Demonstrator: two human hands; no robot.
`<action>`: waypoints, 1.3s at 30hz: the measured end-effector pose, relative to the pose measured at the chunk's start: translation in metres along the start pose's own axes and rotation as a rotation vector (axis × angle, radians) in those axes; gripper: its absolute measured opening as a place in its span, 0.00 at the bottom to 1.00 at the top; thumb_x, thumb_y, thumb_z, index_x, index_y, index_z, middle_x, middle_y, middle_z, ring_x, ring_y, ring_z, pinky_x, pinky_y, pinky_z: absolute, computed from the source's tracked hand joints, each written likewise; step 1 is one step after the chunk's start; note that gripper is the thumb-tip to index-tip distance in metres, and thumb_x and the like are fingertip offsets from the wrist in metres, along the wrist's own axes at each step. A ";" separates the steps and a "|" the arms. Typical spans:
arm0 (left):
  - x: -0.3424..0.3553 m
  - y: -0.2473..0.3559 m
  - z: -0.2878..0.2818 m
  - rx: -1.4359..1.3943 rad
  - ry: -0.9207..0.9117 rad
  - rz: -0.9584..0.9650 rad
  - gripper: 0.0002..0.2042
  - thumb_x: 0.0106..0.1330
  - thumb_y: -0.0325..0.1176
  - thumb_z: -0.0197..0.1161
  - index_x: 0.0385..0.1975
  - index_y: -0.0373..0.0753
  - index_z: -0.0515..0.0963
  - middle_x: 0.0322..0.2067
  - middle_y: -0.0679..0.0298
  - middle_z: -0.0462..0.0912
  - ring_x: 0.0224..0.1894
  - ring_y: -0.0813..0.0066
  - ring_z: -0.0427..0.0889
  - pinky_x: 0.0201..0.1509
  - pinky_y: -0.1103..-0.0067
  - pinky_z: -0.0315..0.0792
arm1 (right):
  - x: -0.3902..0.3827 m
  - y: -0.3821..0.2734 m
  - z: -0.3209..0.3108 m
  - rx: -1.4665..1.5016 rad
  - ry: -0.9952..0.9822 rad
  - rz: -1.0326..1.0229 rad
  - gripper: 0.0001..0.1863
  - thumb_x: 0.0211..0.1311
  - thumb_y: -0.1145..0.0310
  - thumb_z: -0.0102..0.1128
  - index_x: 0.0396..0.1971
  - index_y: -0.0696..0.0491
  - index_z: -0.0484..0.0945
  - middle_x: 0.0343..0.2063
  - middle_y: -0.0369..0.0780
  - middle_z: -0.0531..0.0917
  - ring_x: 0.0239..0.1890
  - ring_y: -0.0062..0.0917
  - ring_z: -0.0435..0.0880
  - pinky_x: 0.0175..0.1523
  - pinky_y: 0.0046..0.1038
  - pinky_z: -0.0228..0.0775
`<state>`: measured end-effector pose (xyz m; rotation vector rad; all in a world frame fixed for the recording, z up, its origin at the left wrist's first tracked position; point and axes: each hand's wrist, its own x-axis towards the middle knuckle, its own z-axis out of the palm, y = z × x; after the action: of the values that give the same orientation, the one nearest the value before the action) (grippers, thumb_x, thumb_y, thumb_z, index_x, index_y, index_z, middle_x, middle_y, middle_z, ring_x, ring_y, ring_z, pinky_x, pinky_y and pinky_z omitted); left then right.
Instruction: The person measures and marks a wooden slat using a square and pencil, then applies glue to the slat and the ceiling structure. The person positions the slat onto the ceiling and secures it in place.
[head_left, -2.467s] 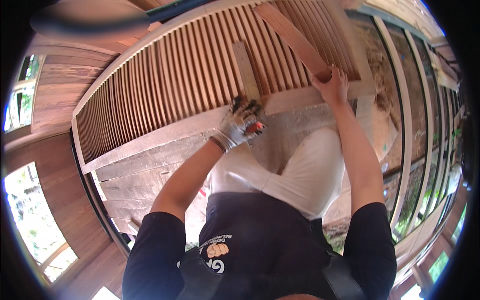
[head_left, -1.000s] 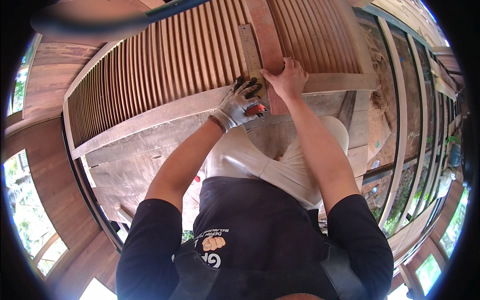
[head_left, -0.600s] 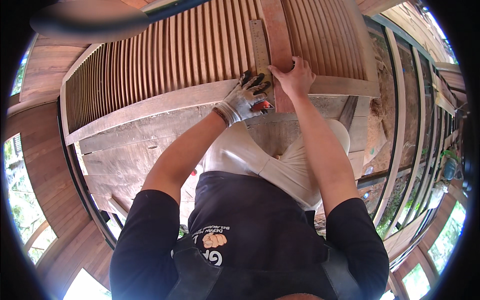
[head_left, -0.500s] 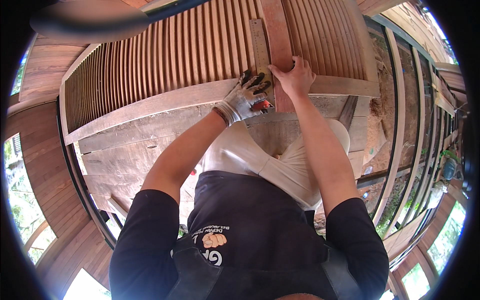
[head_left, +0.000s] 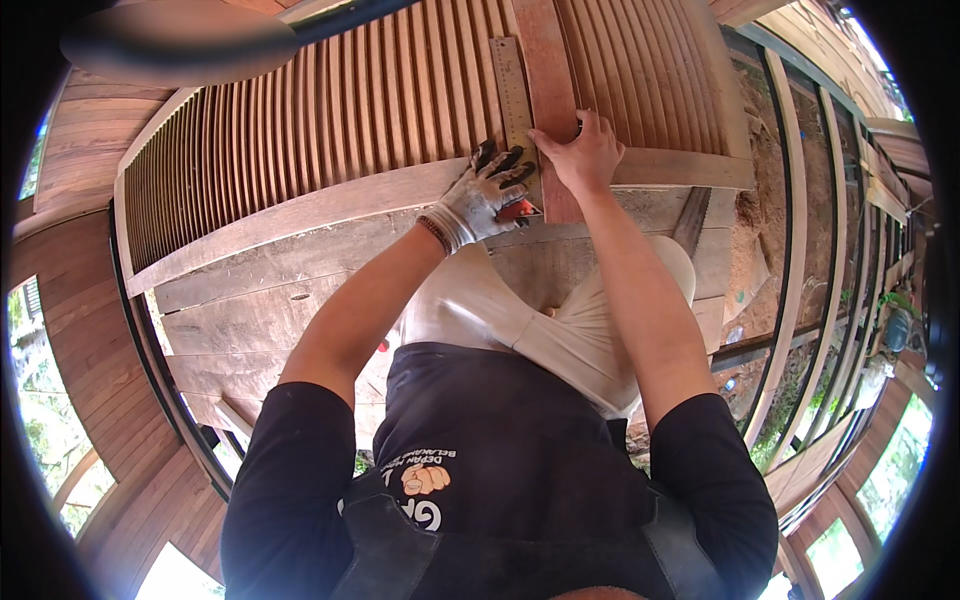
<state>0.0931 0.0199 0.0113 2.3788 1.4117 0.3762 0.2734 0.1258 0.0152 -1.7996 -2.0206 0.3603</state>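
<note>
At nine o'clock, reddish-brown planked wooden wall [head_left: 95,350], pierced by bright openings. From ten round to two, long framed panel of narrow brown wooden slats [head_left: 300,130], edged on the near side with a flat pale wooden rail [head_left: 300,227]. Judged well along here: close rows, with no missing slat made out.

Just short of twelve, left hand [head_left: 478,198] in grey knit glove with dark-smudged fingertips. Laid over near end of narrow yellowish-grey ruler [head_left: 513,95], apparently metal, with fingers bent and parted. Cannot tell whether clamped or merely pressing. Beside the palm, small red piece [head_left: 520,210]; cannot tell whether gripped or joined to the ruler.

Just past twelve, flat reddish-brown wooden board [head_left: 548,80], resting across the panel, close along the ruler's right side. Judged as placed and lined up, but only held: no fastening or mark made out. Cannot tell what else is left. Long axis roughly along the slats, from near six towards twelve, leaning slightly towards eleven at the far end; near end past the rail.

Towards one, bare right hand [head_left: 582,155], grasping the board: thumb on left side, fingers around right edge.

At three, pale upright-looking beam [head_left: 797,230].
</note>
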 end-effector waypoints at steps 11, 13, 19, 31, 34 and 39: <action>-0.002 -0.002 0.000 0.013 0.055 0.022 0.15 0.54 0.44 0.73 0.39 0.46 0.83 0.63 0.61 0.76 0.73 0.57 0.61 0.77 0.52 0.49 | 0.002 0.004 0.002 0.001 -0.015 0.010 0.46 0.42 0.34 0.75 0.53 0.54 0.76 0.51 0.44 0.80 0.57 0.38 0.78 0.62 0.49 0.61; -0.002 -0.002 0.003 0.019 0.060 0.024 0.15 0.54 0.44 0.73 0.39 0.46 0.83 0.63 0.61 0.76 0.73 0.57 0.61 0.77 0.51 0.49 | 0.002 0.004 0.002 -0.004 -0.015 0.003 0.46 0.42 0.34 0.75 0.53 0.54 0.76 0.51 0.44 0.80 0.57 0.38 0.78 0.62 0.49 0.61; -0.002 -0.003 0.002 0.008 0.034 0.023 0.16 0.53 0.43 0.74 0.40 0.46 0.83 0.64 0.62 0.75 0.73 0.58 0.61 0.77 0.51 0.49 | 0.002 0.003 0.000 -0.001 -0.032 0.014 0.46 0.42 0.34 0.75 0.54 0.54 0.75 0.52 0.44 0.80 0.58 0.38 0.77 0.63 0.49 0.60; -0.001 -0.005 0.006 0.013 0.007 0.027 0.20 0.52 0.45 0.74 0.44 0.46 0.82 0.65 0.62 0.74 0.74 0.58 0.61 0.78 0.52 0.47 | 0.001 0.004 0.005 -0.010 -0.021 -0.003 0.45 0.42 0.35 0.75 0.54 0.53 0.76 0.52 0.45 0.80 0.58 0.38 0.77 0.61 0.49 0.61; 0.000 -0.005 0.007 0.010 0.009 0.024 0.20 0.52 0.45 0.74 0.44 0.45 0.82 0.64 0.61 0.75 0.74 0.57 0.61 0.78 0.52 0.47 | 0.001 0.004 0.004 0.002 -0.029 -0.001 0.44 0.43 0.36 0.75 0.54 0.53 0.76 0.52 0.45 0.80 0.58 0.39 0.77 0.61 0.50 0.61; 0.001 -0.003 0.004 0.010 0.047 0.038 0.21 0.52 0.45 0.75 0.43 0.44 0.82 0.63 0.61 0.76 0.73 0.56 0.62 0.78 0.52 0.48 | 0.001 0.002 0.001 0.007 -0.046 0.006 0.44 0.43 0.37 0.75 0.54 0.54 0.75 0.53 0.46 0.79 0.58 0.39 0.77 0.62 0.51 0.61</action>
<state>0.0930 0.0211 0.0065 2.4224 1.3941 0.4385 0.2748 0.1275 0.0136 -1.8092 -2.0428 0.4130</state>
